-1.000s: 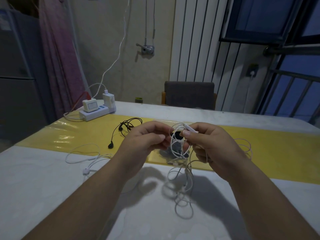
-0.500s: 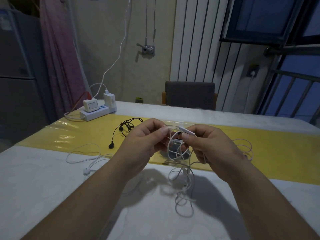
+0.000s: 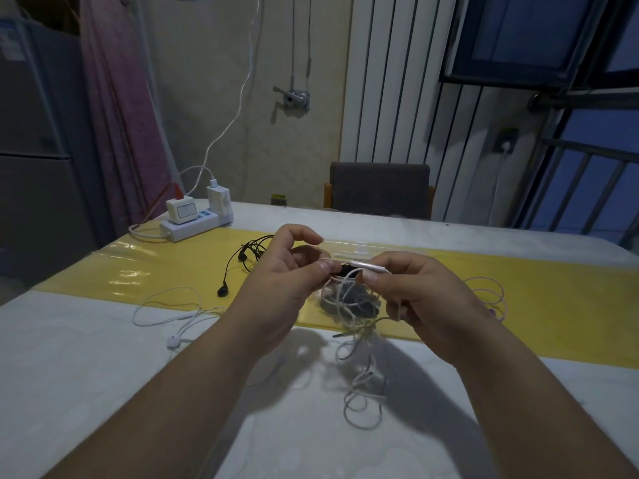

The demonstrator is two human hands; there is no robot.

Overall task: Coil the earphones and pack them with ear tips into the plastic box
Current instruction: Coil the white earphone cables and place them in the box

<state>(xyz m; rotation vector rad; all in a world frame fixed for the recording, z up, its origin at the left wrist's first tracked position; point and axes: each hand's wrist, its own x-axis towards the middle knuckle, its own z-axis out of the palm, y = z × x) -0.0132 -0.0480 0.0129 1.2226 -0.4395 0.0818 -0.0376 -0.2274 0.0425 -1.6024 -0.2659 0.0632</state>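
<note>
Both hands hold a tangled pair of white earphones (image 3: 359, 344) above the table. My left hand (image 3: 283, 278) pinches the cable just left of the white inline remote (image 3: 366, 266). My right hand (image 3: 418, 299) pinches the remote's right end, and lower fingers curl round more cable. Loose loops hang down from the hands onto the white tabletop. Behind the cable, between the hands, lies a dark object (image 3: 349, 299) on the yellow strip; what it is I cannot tell. No plastic box can be made out.
Black earphones (image 3: 242, 261) lie on the yellow strip (image 3: 553, 305) to the left. Another white pair (image 3: 173, 312) sprawls at the left, a pinkish cable (image 3: 491, 295) at the right. A power strip with chargers (image 3: 197, 216) sits at the back left. A chair (image 3: 380, 188) stands behind the table.
My hands have drawn a little apart, stretching the cable and remote level between them. The left index finger has lifted off, and the hanging loops have shifted.
</note>
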